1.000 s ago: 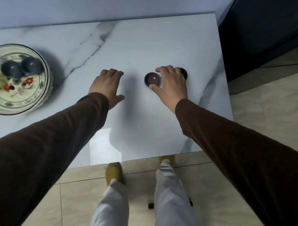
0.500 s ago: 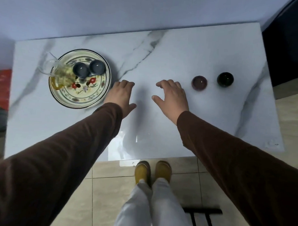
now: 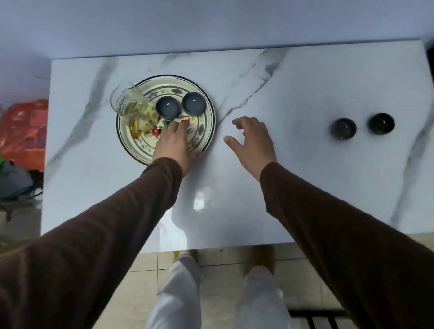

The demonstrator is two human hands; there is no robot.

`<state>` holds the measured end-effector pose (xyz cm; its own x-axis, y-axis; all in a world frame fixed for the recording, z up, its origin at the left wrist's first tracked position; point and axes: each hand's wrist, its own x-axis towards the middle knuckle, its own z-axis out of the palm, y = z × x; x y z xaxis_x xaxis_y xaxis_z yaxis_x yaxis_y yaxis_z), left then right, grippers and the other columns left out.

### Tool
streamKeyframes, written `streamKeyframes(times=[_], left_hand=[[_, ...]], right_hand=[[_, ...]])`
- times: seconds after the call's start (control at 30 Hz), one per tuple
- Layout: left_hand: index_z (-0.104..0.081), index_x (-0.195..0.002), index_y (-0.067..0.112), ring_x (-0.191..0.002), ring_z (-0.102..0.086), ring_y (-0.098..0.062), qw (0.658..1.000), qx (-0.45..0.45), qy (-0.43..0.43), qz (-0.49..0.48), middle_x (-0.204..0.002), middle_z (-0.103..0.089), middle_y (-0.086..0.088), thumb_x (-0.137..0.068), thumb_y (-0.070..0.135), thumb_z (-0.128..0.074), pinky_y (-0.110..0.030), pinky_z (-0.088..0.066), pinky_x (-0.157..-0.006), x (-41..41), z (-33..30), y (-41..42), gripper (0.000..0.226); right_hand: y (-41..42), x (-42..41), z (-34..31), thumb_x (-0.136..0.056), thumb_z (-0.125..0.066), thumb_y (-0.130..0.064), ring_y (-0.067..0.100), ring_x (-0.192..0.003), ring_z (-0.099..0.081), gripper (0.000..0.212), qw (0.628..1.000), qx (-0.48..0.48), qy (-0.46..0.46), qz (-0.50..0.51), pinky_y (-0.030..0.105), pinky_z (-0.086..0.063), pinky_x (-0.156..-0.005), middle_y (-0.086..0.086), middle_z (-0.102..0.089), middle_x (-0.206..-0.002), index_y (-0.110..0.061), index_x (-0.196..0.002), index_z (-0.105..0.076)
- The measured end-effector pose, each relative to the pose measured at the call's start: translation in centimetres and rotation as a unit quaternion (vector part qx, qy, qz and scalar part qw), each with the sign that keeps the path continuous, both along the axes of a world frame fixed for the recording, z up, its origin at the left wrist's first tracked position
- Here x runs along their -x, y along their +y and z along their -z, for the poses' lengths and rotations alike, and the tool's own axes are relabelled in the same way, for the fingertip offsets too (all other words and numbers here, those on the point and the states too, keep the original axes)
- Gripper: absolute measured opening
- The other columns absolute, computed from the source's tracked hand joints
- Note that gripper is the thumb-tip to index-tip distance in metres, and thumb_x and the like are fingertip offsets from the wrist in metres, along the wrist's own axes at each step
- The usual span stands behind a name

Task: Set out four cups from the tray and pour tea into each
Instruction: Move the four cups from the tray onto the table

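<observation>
Halfway through the setting-out: we have two dark cups (image 3: pixel 344 129) (image 3: pixel 381 123) standing side by side at three o'clock on the marble surface (image 3: pixel 296 196), while two blue cups (image 3: pixel 166 107) (image 3: pixel 193 103) sit on the patterned tray (image 3: pixel 207 129) at ten o'clock, beside the glass pitcher (image 3: pixel 129 103) of tea. No tea appears poured. Our left hand (image 3: pixel 173 143) reaches over the tray, fingers extended, gripping nothing; our right hand (image 3: pixel 252 141) hovers spread and empty.

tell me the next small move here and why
Probably the left hand should close on the nearer blue cup on the tray: two cups already stand on the table, two remain, and both hands are empty.
</observation>
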<state>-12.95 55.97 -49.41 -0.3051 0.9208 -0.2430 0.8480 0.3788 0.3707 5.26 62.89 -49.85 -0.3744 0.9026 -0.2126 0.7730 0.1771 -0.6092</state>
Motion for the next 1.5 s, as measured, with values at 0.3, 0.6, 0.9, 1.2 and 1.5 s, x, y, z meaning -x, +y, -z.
streamKeyframes(times=[0.3, 0.6, 0.9, 1.2, 1.5], left_hand=[[-0.041, -0.136, 0.003, -0.132, -0.038, -0.031, 0.933, -0.053, -0.151, -0.322, -0.14, -0.044, -0.016, -0.081, 0.04, -0.071, -0.035, -0.03, -0.111, 2.1, 4.0, 2.2, 0.073], [-0.038, -0.137, 0.008, -0.133, -0.035, -0.032, 0.83, -0.055, -0.152, -0.534, -0.143, -0.04, -0.014, -0.079, 0.054, -0.065, -0.043, -0.033, -0.107, -0.1, 5.6, 7.9, 0.079], [-0.039, -0.135, 0.009, -0.131, -0.036, -0.03, 0.778, -0.064, -0.17, -0.601, -0.142, -0.042, -0.011, -0.081, 0.056, -0.061, -0.041, -0.033, -0.104, -0.3, 5.5, 10.2, 0.075], [-0.039, -0.132, 0.011, -0.121, -0.046, -0.026, 0.738, -0.029, -0.103, -0.666, -0.133, -0.048, -0.008, -0.074, 0.063, -0.065, -0.035, -0.033, -0.096, -0.7, 5.7, 12.4, 0.082], [-0.042, -0.132, 0.009, -0.131, -0.04, -0.031, 0.866, -0.063, -0.045, -0.494, -0.137, -0.046, -0.012, -0.078, 0.062, -0.06, -0.045, -0.032, -0.104, -0.6, 7.2, 9.2, 0.078]], right_hand=[[2.5, 7.4, 2.2, -0.085, -0.068, -0.038, 0.025, -0.122, -0.044, 0.059, 0.998, -0.044, -0.033, -0.036, 0.033, -0.039, -0.099, 0.006, -0.051, -0.132, -0.017, -0.136, -0.048], [6.9, 9.9, 4.6, -0.083, -0.068, -0.038, 0.028, -0.124, -0.041, 0.073, 0.983, -0.085, -0.092, -0.135, 0.038, -0.04, -0.099, 0.002, -0.046, -0.14, -0.021, -0.147, -0.037], [8.0, 10.3, 5.1, -0.08, -0.071, -0.036, 0.024, -0.118, -0.043, 0.06, 0.985, -0.082, -0.049, -0.144, 0.035, -0.044, -0.096, 0.003, -0.053, -0.129, -0.02, -0.134, -0.05], [7.4, 5.5, 4.1, -0.075, -0.079, -0.039, 0.021, -0.118, -0.041, 0.067, 0.998, -0.05, 0.009, -0.039, 0.026, -0.039, -0.092, 0.001, -0.051, -0.127, -0.021, -0.132, -0.049], [5.7, 3.0, 4.4, -0.074, -0.079, -0.045, 0.019, -0.117, -0.041, 0.068, 0.998, -0.029, 0.038, 0.035, 0.024, -0.037, -0.091, 0.001, -0.051, -0.126, -0.022, -0.132, -0.05]])
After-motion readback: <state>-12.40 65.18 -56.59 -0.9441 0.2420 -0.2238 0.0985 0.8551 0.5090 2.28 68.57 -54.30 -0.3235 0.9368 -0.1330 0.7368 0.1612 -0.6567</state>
